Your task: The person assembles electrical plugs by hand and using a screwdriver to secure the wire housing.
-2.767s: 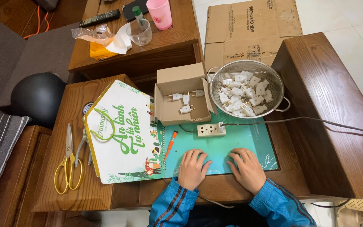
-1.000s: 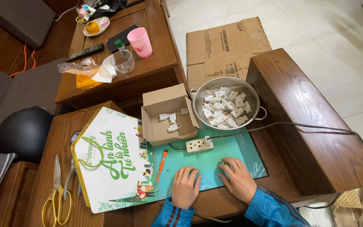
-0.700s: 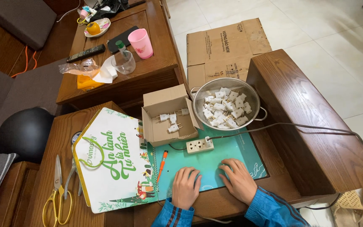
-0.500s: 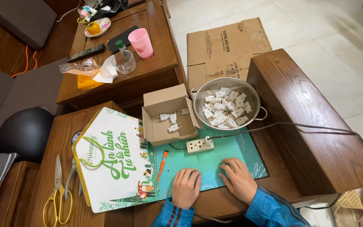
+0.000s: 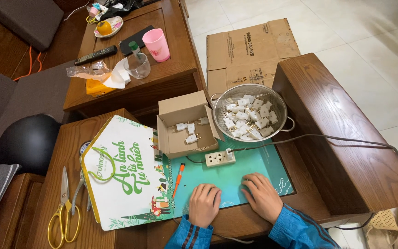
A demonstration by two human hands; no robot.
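Fingers of both the left hand (image 5: 204, 204) and right hand (image 5: 262, 196) lie flat, empty, on the teal mat (image 5: 236, 173); just beyond them, a careless reach could snag the socket strip (image 5: 220, 158) cord.

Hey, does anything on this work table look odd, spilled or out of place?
Nothing is spilled or damaged. One oddity: the metal mesh colander, a kitchen item, holds white plug adapters. Both hands, left and right, rest flat on the teal mat.

Open brown carton (image 5: 187, 124) beside white-green sign (image 5: 123, 177).
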